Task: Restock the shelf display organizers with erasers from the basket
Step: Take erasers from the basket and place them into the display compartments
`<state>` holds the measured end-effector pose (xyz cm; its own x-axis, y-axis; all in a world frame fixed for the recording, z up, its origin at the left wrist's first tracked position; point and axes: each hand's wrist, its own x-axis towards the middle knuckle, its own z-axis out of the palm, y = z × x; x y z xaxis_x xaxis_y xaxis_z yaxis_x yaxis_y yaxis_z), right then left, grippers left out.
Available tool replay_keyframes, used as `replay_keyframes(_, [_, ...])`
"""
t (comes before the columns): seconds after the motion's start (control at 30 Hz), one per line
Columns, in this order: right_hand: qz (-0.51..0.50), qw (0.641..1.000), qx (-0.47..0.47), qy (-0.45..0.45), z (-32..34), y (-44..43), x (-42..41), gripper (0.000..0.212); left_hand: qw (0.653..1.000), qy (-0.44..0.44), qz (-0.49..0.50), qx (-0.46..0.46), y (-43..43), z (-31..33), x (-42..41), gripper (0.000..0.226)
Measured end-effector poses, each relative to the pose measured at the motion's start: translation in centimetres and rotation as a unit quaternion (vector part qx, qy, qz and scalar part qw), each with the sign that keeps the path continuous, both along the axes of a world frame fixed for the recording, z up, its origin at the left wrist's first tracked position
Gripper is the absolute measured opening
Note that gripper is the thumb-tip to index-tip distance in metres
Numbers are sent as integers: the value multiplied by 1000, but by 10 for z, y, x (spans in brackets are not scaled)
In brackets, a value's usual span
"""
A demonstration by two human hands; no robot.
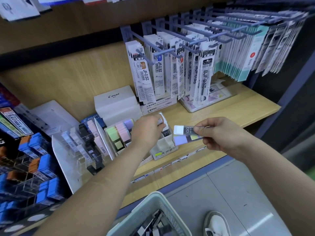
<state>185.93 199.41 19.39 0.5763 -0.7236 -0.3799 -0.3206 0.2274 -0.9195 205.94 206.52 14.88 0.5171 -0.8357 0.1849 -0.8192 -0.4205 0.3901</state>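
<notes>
A: Left hand (147,132) status?

B: Curled round one black-sleeved eraser (166,131), white end up, near upright. Lower end at or inside a slot of the white organizer (170,142) on the shelf (230,114). Can't tell whether seated yet.

A: Right hand (219,135)?

B: Pinching two more by their right ends, thumb on top: white-tipped eraser (179,129) above, purple-tipped eraser (180,140) below. Stacked flat, long axes roughly level, free tips pointing left.

A: Geometry for the next feed?

B: Tips just right of the organizer, near the left hand, apart from both. Upward-opening slots, so probably a turn from level to upright needed before dropping in. Left hand nearer the slots. Likely a handoff right to left, one piece at a time.

A: Colour sort?

B: Pastel erasers (119,133) in the neighbouring compartments, left of the left hand. Probably the place for the purple-tipped one, not beside the black sleeves. Only a guess.

A: Basket (154,194)?

B: Low in view, below both forearms, well apart from the organizer. More sleeved stock inside. Plenty left to restock, by the look.
</notes>
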Motion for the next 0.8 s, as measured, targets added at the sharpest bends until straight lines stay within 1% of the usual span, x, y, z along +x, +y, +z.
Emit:
replay_keyframes(0.07, [1, 1000, 0, 4, 0, 0, 1, 11, 1000, 19, 14, -14, 1, 2, 0, 19])
replay_keyframes(0.1, [1, 1000, 1, 3, -1, 1, 2, 11, 998, 49, 25, -36, 2, 5, -1, 25])
replay_keyframes(0.13, [1, 1000, 2, 1, -1, 1, 2, 11, 991, 107, 37, -65, 3, 10, -2, 31])
replay_keyframes(0.17, [1, 1000, 4, -2, 0, 1, 3, 11, 976, 196, 48, -87, 6, 17, -4, 34])
replay_keyframes(0.2, [0, 1000, 5, -6, 0, 1, 3, 10, 949, 297, 52, -92, 10, 25, -7, 34])
replay_keyframes(0.23, [-1, 1000, 7, -11, 0, 2, 4, 10, 918, 386, 54, -77, 14, 32, -10, 31])
replay_keyframes(0.27, [-2, 1000, 9, -15, 0, 3, 5, 10, 896, 438, 48, -55, 19, 37, -13, 29])
replay_keyframes(0.3, [-2, 1000, 12, -19, 1, 4, 6, 10, 888, 456, 37, -39, 23, 39, -16, 26])
replay_keyframes(0.4, [2, 999, 17, -33, 2, 7, 9, 12, 877, 477, 24, -44, 28, 40, -20, 21])
replay_keyframes(0.53, [0, 999, 21, -50, 4, 12, 11, 10, 861, 503, 43, -69, 31, 42, -21, 24])
replay_keyframes(0.6, [-9, 998, 32, -60, 7, 12, 11, 9, 849, 516, 43, -105, 33, 45, -23, 18])
replay_keyframes(0.67, [-58, 994, 47, -83, 12, 7, 9, 11, 840, 510, 60, -174, 34, 49, -19, 9])
replay_keyframes(0.7, [-99, 989, 51, -98, 14, 3, 6, 11, 847, 484, 70, -207, 34, 50, -13, 6])
replay_keyframes(0.73, [-139, 983, 54, -111, 16, -1, 3, 12, 863, 443, 76, -231, 34, 51, -7, 5])
replay_keyframes(0.8, [-193, 970, 63, -131, 18, -8, -3, 14, 907, 343, 80, -231, 33, 49, 2, 7])
